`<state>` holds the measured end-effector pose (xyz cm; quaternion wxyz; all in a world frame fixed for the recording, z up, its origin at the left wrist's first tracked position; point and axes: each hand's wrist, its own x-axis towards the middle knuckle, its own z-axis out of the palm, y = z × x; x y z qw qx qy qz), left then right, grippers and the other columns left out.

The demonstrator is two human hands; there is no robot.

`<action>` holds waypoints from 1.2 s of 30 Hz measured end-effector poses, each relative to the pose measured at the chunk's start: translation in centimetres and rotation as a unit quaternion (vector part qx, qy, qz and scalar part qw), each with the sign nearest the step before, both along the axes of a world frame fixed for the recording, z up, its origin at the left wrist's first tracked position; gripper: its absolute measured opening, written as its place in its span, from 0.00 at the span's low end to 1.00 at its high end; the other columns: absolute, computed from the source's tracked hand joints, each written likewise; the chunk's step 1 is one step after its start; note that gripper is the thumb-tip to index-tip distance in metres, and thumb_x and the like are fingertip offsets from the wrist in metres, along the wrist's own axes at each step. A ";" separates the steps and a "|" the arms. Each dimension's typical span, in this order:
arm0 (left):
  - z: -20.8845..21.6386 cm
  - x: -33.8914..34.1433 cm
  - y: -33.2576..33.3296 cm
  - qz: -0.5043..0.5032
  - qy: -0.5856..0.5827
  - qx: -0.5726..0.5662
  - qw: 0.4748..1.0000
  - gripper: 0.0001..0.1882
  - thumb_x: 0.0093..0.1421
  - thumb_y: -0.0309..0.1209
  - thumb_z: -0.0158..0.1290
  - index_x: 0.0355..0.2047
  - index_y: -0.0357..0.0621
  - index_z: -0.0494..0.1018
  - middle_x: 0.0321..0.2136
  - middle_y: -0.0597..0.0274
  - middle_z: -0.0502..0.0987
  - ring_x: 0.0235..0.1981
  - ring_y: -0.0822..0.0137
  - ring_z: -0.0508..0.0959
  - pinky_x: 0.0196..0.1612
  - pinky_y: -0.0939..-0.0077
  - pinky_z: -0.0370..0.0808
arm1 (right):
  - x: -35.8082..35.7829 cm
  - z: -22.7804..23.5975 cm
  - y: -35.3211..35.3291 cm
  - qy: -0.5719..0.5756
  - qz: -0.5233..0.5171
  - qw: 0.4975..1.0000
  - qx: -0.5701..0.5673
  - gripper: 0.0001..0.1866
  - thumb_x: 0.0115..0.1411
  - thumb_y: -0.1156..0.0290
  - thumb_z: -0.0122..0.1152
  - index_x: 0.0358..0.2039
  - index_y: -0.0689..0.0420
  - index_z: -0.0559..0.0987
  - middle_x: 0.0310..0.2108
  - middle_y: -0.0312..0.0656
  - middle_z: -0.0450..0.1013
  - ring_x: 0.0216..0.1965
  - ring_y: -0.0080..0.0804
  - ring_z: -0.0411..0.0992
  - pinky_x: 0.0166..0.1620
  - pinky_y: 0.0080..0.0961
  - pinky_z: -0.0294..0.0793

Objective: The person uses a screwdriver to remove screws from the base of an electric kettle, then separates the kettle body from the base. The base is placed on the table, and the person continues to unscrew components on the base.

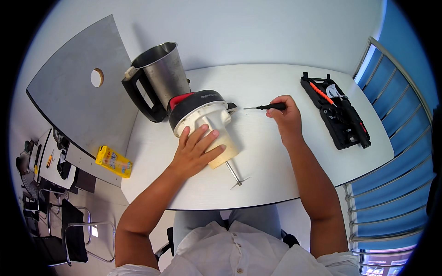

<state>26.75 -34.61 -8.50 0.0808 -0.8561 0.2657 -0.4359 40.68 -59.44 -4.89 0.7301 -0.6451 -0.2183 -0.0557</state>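
A blender head [215, 131] lies on its side on the white table, its black and red cap toward the back and its metal shaft with a small blade [237, 181] toward me. My left hand [195, 149] rests on its cream housing with the fingers spread. In my right hand [285, 117] is a screwdriver with a black handle [272, 106], pinched between thumb and fingers. Its thin tip points left, a short way from the black spout-like piece [232, 108] on the cap's side. Behind the blender head stands a steel jug [165, 73] with a black handle.
An open black tool case [338, 122] lies on the right of the table, with an orange flexible shaft [322, 93] in it. At the left edge is a yellow box [113, 161] beside a grey partition [83, 83]. Metal railings [391, 108] run along the right. Black chairs [73, 230] stand at the lower left.
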 end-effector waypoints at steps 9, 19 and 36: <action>1.4 -2.0 -0.3 -0.024 0.095 -0.013 0.995 0.26 0.51 0.29 0.51 0.51 0.68 0.68 0.59 0.67 0.59 0.62 0.59 0.55 0.60 0.43 0.43 | -0.1 -0.4 0.4 -0.054 -0.040 0.995 -0.079 0.09 0.50 0.79 0.56 0.34 0.59 0.71 0.30 0.34 0.69 0.30 0.19 0.68 0.34 0.17 0.71; 4.5 -0.9 -2.3 0.015 0.077 0.179 0.981 0.25 0.53 0.32 0.51 0.53 0.66 0.63 0.58 0.74 0.62 0.63 0.66 0.56 0.57 0.33 0.43 | 0.3 -0.7 0.2 -0.064 -0.037 0.995 -0.063 0.09 0.50 0.80 0.56 0.34 0.59 0.72 0.30 0.35 0.69 0.30 0.19 0.68 0.33 0.17 0.71; 9.1 0.8 1.1 -0.131 0.227 -0.523 0.811 0.52 0.31 0.35 0.70 0.58 0.43 0.56 0.52 0.57 0.68 0.56 0.60 0.65 0.60 0.58 0.54 | -0.6 2.8 -0.5 -0.017 0.015 0.983 0.183 0.16 0.55 0.80 0.51 0.45 0.61 0.67 0.38 0.40 0.66 0.36 0.23 0.68 0.40 0.23 0.74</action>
